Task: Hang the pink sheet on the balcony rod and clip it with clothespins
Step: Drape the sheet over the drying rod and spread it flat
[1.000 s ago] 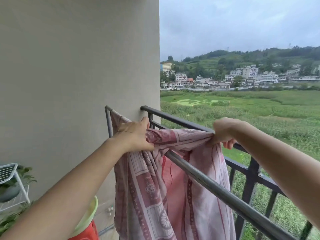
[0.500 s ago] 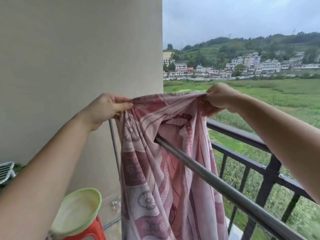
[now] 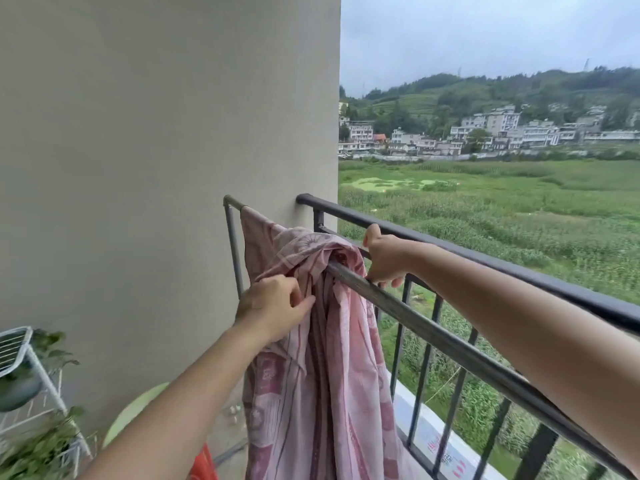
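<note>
The pink sheet [image 3: 322, 393] hangs bunched over the grey rod [image 3: 450, 344] near its upper left end, a knot of folds on top and the rest falling in a long drape to the bottom of the frame. My left hand [image 3: 273, 306] is at centre, fingers curled and pinching a fold on the near side just below the rod. My right hand [image 3: 384, 258] is closed at the sheet's right edge, tucked between the rod and the dark balcony railing [image 3: 485, 258] – thumb up, fingertips curling under behind the rod, gripping cloth as far as I can tell. The railing runs alongside the rod, close behind it, so my right hand sits in the narrow gap between the two; its vertical bars show through below. The rod's thin upright post [image 3: 232, 251] stands just left of the sheet, against the plain beige wall [image 3: 138, 168] filling the left half of the frame. At lower left are a white wire rack [image 3: 20, 348] with potted plants [image 3: 38, 445], and beside my left forearm a pale green basin [image 3: 131, 414] over something orange-red [image 3: 204, 465]. Beyond the railing lie a green field [image 3: 519, 209], a row of white houses [image 3: 491, 129], wooded hills and grey sky. On the white ledge [image 3: 429, 427] at the railing's foot, lower right, there is red lettering – too blurred to read.
</note>
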### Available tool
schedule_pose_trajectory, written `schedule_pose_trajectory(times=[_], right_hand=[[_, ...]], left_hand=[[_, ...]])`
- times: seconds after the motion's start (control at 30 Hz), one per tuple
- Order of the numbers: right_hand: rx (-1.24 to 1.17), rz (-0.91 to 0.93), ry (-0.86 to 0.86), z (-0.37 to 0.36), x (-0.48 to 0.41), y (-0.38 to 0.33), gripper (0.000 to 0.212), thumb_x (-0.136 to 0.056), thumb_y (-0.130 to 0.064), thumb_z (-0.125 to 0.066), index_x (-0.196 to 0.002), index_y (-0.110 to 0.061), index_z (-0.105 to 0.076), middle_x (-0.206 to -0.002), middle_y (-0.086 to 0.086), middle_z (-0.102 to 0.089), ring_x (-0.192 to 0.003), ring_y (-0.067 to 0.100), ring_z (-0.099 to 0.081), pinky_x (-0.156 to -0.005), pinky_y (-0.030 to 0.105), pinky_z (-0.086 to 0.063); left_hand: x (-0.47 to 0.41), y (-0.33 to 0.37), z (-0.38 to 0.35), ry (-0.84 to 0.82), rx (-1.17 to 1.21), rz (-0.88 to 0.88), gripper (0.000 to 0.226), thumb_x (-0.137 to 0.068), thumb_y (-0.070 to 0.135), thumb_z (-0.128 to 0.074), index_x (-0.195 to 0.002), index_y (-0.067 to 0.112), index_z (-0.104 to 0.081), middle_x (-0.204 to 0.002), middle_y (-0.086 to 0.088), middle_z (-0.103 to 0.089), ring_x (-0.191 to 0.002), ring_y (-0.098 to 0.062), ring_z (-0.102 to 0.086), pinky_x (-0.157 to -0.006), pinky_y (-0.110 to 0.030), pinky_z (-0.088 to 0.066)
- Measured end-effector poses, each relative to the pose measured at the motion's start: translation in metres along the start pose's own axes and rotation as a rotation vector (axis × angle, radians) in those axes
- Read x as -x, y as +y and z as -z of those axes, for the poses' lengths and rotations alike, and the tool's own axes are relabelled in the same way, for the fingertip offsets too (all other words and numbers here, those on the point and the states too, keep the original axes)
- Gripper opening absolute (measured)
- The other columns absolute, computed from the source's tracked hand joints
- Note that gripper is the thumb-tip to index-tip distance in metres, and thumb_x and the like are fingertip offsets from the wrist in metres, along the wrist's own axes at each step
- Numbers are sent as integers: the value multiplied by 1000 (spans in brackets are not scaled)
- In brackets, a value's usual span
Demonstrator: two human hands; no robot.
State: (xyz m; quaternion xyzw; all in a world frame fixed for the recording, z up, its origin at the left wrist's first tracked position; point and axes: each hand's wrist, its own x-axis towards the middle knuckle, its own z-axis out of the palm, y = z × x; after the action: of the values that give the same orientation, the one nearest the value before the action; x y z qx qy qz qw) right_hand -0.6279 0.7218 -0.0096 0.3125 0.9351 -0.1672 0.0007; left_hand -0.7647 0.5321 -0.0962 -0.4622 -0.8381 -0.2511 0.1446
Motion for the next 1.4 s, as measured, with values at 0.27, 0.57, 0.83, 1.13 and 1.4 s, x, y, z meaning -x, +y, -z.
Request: schedule_pose_trajectory(times=[0.27,0.57,0.83,1.13,1.4], right_hand=[[120,46,-86,-32,-16,7,42,-89,-55,-65,-109,-20,-75,-105,6,-73,-85,19,-66,-86,33,-57],[-54,-93,321,-19,-15,17,27,-94,-5,-39,-92,-1,-65,-100,16,-68,-85,29,-63,-69,37,-52],[-165,-46,847,65,7,15,16,-98,-23,-38,-93,-11,-49,-78,9,-54,-62,23,-47,-51,32,-29],[385,78,1108,158,52,73,36,-99,-43,-37,-95,-16,-60,-78,21,-67,-57,30,-55,-50,34,-46],[-17,-54,794,131,72,92,25,-95,-22,-47,-75,-13,-57,-82,17,-63,-70,29,-54,-62,32,-36]], left_hand=[[-5,14,-53,20,-35,305,60,-69,80,-58,-84,22,-67,-84,-1,-73,-83,-28,-70,-71,-33,-55],[-14,7,-53,123,29,238,22,-93,28,-52,-91,19,-72,-91,-10,-74,-86,-36,-68,-72,-35,-53],[-53,-15,54,541,273,340,21,-91,19,-56,-94,13,-75,-95,-22,-71,-89,-45,-63,-70,-40,-47],[-82,-33,95,568,702,554,30,-91,20,-37,-92,1,-60,-94,-24,-68,-83,-40,-68,-77,-52,-58],[-45,43,84,-144,986,182,43,-80,42,-45,-51,13,-59,-53,-15,-51,-44,-22,-44,-49,-28,-35]])
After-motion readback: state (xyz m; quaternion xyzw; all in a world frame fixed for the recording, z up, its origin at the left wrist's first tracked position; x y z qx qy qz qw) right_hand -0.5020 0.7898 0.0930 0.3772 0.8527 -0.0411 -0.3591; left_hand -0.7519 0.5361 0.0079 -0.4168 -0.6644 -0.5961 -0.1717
